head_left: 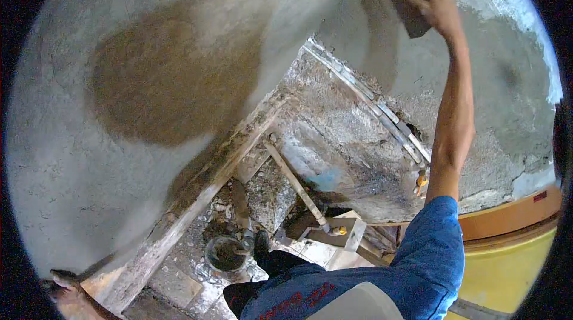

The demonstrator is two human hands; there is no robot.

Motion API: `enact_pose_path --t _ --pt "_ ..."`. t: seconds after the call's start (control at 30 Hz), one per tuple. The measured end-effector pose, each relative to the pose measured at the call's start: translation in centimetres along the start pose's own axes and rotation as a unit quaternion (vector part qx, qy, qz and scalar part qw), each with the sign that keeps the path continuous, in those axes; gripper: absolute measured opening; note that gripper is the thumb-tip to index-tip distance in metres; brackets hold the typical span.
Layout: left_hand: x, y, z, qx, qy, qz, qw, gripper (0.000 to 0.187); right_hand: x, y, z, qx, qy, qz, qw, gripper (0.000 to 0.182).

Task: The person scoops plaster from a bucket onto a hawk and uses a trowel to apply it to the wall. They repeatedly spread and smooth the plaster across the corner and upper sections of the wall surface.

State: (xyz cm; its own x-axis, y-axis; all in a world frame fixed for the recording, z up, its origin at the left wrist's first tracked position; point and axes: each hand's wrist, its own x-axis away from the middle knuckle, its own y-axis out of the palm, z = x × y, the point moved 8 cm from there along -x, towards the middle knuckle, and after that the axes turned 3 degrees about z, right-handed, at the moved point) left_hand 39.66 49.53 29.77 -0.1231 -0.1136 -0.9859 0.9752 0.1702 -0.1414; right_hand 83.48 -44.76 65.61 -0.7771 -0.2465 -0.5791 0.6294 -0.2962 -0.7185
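At the upper right, my right hand is closed round a dark rectangular plastering float, which lies against the grey plastered wall. The hand is slightly blurred, and the float's handle is hidden under the fingers. Down at the lower left edge, my left hand is beside the left wall; its fingers look apart and nothing shows in them. Part of that hand is lost in the dark rim of the view. A large brown patch marks the left wall.
A ledge and pale strips edge the rough lower wall. A pipe with a yellow-handled tap crosses below. Near my feet stands a bucket on the rubble-strewn floor. A yellow surface is at lower right.
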Motion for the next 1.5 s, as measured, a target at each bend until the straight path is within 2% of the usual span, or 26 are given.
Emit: enact_pose_path --t 0.07,0.1,0.13,0.17,0.23,0.3,0.33,0.43,0.47,0.57,0.6,0.67,0.7,0.73,0.77,0.83,0.9,0.97,1.0,1.03,1.1,1.2,1.27,1.37,1.43,1.5 --pt "0.3 0.1 -1.3 0.003 0.002 0.001 1.0 0.067 0.1 4.3 -0.3 -0.055 -0.004 -0.069 0.996 0.042" --pt "0.4 0.3 -2.0 0.005 0.002 0.003 1.0 0.067 0.2 4.7 0.4 -0.055 -0.003 -0.067 0.996 0.042" --pt "0.1 0.3 -2.3 0.005 0.005 0.006 1.0 0.067 0.2 3.9 1.3 -0.067 0.003 0.0 0.998 0.043" --pt "-2.1 0.0 0.9 0.004 0.009 0.007 1.0 0.067 0.3 3.1 2.3 -0.079 0.008 0.066 0.995 0.044" --pt "-6.4 0.0 10.7 -0.018 0.026 0.0 1.0 0.068 0.2 1.7 2.6 -0.049 0.022 0.054 0.997 0.046" --pt "-9.1 0.2 17.2 -0.054 0.05 -0.011 0.997 0.069 2.1 -0.7 0.8 -0.1 0.097 0.079 0.987 0.043" --pt "-9.5 0.2 18.1 -0.068 0.062 -0.018 0.996 0.07 2.0 0.8 0.5 -0.121 0.048 0.069 0.989 0.04" --pt "-8.9 -0.2 15.8 -0.111 0.097 -0.02 0.989 0.071 1.7 7.8 -3.8 -0.098 -0.036 -0.073 0.992 0.038" --pt "-8.2 -0.6 13.6 -0.126 0.109 -0.022 0.986 0.072 1.8 8.9 -5.3 -0.083 -0.059 -0.075 0.992 0.039" --pt "-9.0 -1.1 13.9 -0.168 0.142 -0.016 0.975 0.077 -1.4 10.6 -2.2 -0.034 -0.016 -0.057 0.998 0.039" --pt "-9.2 -1.4 14.2 -0.169 0.142 -0.014 0.975 0.077 -2.7 7.7 -1.8 -0.015 -0.007 -0.045 0.999 0.037" --pt "-9.4 -1.3 15.0 -0.245 0.152 -0.039 0.957 0.078 -5.4 2.6 0.7 -0.007 -0.03 0.031 0.999 0.039" --pt "-9.5 -1.0 15.2 -0.282 0.158 -0.053 0.945 0.08 -8.6 2.7 5.9 -0.008 -0.062 0.081 0.995 0.04" --pt "-9.4 -0.5 15.1 -0.279 0.16 -0.052 0.945 0.08 -10.7 0.3 8.8 0.076 -0.062 0.129 0.987 0.044" --pt "-9.2 -0.4 14.8 -0.216 0.162 0.002 0.963 0.08 -8.2 -5.9 5.4 0.055 0.115 0.121 0.984 0.03" --pt "-9.6 -0.4 15.0 -0.145 0.165 0.058 0.974 0.08 -4.1 -13.0 3.0 -0.059 0.136 0.259 0.954 0.032" --pt "-10.0 -0.7 16.8 -0.151 0.186 0.066 0.969 0.08 -1.0 -14.0 4.2 0.005 0.147 0.28 0.949 0.032" --pt "-10.4 -0.6 17.9 -0.12 0.172 0.071 0.975 0.079 3.2 -8.7 4.2 -0.009 0.015 0.247 0.969 0.047" --pt "-10.4 -0.6 18.0 -0.136 0.179 0.068 0.972 0.078 5.9 -4.8 3.0 -0.05 0.118 0.074 0.989 0.048" --pt "-10.4 -0.8 18.0 -0.153 0.186 0.067 0.968 0.077 9.1 -1.7 1.5 -0.169 0.079 0.122 0.975 0.042" --pt "-9.9 -0.6 17.2 -0.149 0.182 0.073 0.969 0.075 12.7 5.6 0.2 -0.178 0.061 -0.018 0.982 0.041" --pt "-10.7 -0.8 17.9 -0.13 0.182 0.095 0.97 0.074 13.9 7.4 2.4 -0.073 0.101 -0.045 0.991 0.043" --pt "-10.9 -0.7 18.6 -0.12 0.189 0.085 0.971 0.074 13.6 4.6 5.6 -0.097 0.102 0.0 0.99 0.044" --pt "-10.5 -0.6 17.4 -0.121 0.196 0.079 0.97 0.074 14.9 -3.1 12.2 -0.079 0.192 0.093 0.974 0.048" --pt "-10.2 -0.6 16.8 -0.129 0.19 0.073 0.971 0.073 16.3 -5.9 12.0 -0.046 0.202 0.147 0.967 0.048" --pt "-9.9 -0.6 17.1 -0.136 0.18 0.072 0.972 0.073 17.9 -6.6 8.8 -0.233 0.226 0.207 0.923 0.047"
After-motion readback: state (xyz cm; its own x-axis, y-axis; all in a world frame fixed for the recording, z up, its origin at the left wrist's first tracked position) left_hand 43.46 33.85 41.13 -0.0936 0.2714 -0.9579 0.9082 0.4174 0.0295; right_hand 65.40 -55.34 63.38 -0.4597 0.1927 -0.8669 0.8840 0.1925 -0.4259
